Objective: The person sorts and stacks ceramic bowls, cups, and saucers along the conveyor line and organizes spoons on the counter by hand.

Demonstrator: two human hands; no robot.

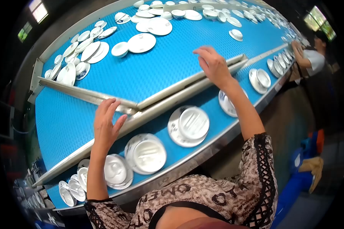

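My left hand (105, 121) is over the metal divider rail (168, 98), fingers and thumb apart, holding nothing. Whether it touches the rail I cannot tell. Farther right, my right hand (213, 65) reaches across the same rail above the blue conveyor belt (172, 68). Its fingers are spread, slightly blurred, with nothing in them. On the near strip, below my hands, stand plates topped with bowls and other pieces: one stack (194, 123) in the middle, another stack (149, 155) to its left, and a plate (226, 104) partly behind my right forearm.
White dishes lie loose on the far belt, including an oval plate (142, 42), a bowl (120, 49) and a pile (74, 57) at left. A slanted metal guide (80, 91) meets the rail. Another person (313, 59) works at the far right beside more stacked dishes (281, 63).
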